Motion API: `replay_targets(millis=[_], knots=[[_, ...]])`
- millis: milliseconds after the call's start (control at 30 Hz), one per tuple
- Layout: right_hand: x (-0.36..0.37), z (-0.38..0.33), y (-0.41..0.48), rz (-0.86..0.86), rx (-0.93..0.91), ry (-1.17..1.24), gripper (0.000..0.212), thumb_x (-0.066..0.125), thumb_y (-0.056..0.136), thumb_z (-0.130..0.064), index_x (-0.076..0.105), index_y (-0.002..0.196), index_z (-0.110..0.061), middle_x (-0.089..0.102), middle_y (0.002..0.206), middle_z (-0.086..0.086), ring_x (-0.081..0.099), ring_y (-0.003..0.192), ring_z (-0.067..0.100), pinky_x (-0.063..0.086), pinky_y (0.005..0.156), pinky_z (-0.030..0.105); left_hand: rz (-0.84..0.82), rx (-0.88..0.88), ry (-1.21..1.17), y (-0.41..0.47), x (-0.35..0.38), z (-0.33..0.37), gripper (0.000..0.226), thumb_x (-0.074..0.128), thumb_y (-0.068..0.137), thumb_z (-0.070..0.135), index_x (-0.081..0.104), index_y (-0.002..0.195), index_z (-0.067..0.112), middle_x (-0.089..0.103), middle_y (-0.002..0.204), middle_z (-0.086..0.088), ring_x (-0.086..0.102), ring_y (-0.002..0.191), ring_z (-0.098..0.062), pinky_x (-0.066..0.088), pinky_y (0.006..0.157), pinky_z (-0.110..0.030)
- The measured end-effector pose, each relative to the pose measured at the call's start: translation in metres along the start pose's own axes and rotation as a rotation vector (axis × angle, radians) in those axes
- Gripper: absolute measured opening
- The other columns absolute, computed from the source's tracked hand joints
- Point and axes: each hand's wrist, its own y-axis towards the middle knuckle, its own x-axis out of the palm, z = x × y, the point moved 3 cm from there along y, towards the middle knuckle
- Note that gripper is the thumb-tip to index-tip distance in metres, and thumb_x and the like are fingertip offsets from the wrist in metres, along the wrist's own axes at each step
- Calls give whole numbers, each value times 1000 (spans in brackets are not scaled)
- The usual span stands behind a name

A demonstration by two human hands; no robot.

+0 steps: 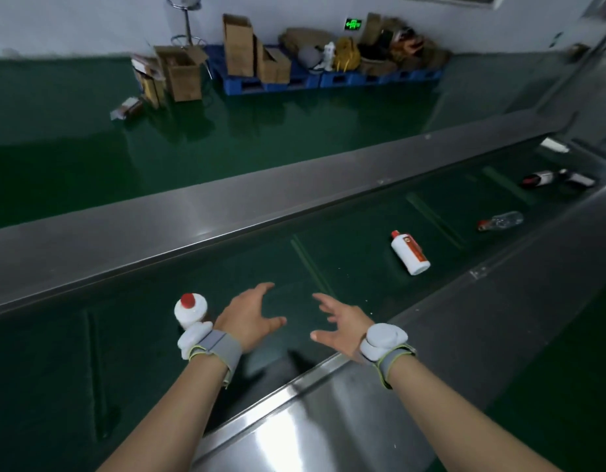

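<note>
Both my hands hover over a dark green conveyor belt (141,352). My left hand (250,318) is spread with straight fingers and holds nothing. My right hand (339,323) is also spread and empty, a hand's width to its right. A white bottle with a red cap (190,310) stands upright on the belt just left of my left wrist. Another white bottle with a red cap and red label (410,252) lies on its side farther along the belt to the right. Both wrists wear grey straps with white pods.
Farther right on the belt lie a clear plastic bottle (502,220) and a dark bottle (541,178). Steel rails (192,212) flank the belt on both sides. Cardboard boxes (238,46) and blue pallets (295,81) stand by the far wall on the green floor.
</note>
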Motion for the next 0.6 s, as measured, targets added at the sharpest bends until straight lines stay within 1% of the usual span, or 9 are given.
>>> replay_targets(millis=[133,233,267,300,333,367,400,500,600], knots=[[-38,62,6,6,41,72,80,72,78,-43,27,145,-44,51,143,-4,54,124,17,45,103,35,-37,-14,72,33,30,34,76,72,78,45,36,143,30,49,143,-3,48,129,-23,42,104,-38],[-76,116,29,0,45,80,81,71,78,-45,25,145,-45,50,144,-3,54,125,17,44,104,34,-65,-31,128,69,59,70,76,71,79,46,34,144,31,48,144,-2,48,128,-23,42,104,-37],[-103,167,50,-21,57,110,82,70,78,-45,24,146,-45,49,145,-3,54,125,19,44,104,36,-59,-33,155,108,93,102,76,71,79,46,34,144,32,48,144,-2,49,128,-23,42,104,-37],[-122,200,68,-36,52,104,81,69,79,-46,23,146,-45,49,145,-2,54,125,21,45,103,38,-70,-51,175,136,115,122,77,70,79,46,33,144,32,48,144,-2,49,128,-23,42,104,-36],[-125,205,75,-47,41,84,81,68,79,-46,21,146,-46,49,145,-1,55,124,23,46,102,40,-81,-74,195,138,116,127,77,70,79,46,33,145,32,49,143,-2,49,127,-23,43,103,-36],[-143,231,94,-59,43,74,81,67,80,-47,20,146,-46,49,145,0,56,122,25,47,101,41,-89,-85,205,163,135,143,78,70,79,47,32,145,32,49,143,-3,49,127,-23,43,103,-36],[-148,232,97,-64,31,57,80,66,81,-47,19,145,-47,50,144,0,56,122,26,48,100,42,-101,-104,221,168,142,145,79,71,79,47,31,146,31,49,143,-3,49,128,-24,43,103,-36],[-194,304,142,-60,27,51,79,65,82,-47,19,146,-46,51,143,0,55,123,25,48,99,42,-122,-117,243,245,200,190,82,71,79,47,29,147,29,48,145,-3,47,130,-23,41,105,-32],[-224,359,185,-56,9,28,78,65,83,-44,22,148,-41,55,139,2,56,122,24,48,99,39,-124,-118,227,309,248,224,81,72,78,47,30,146,30,50,143,-5,49,128,-23,42,103,-31]])
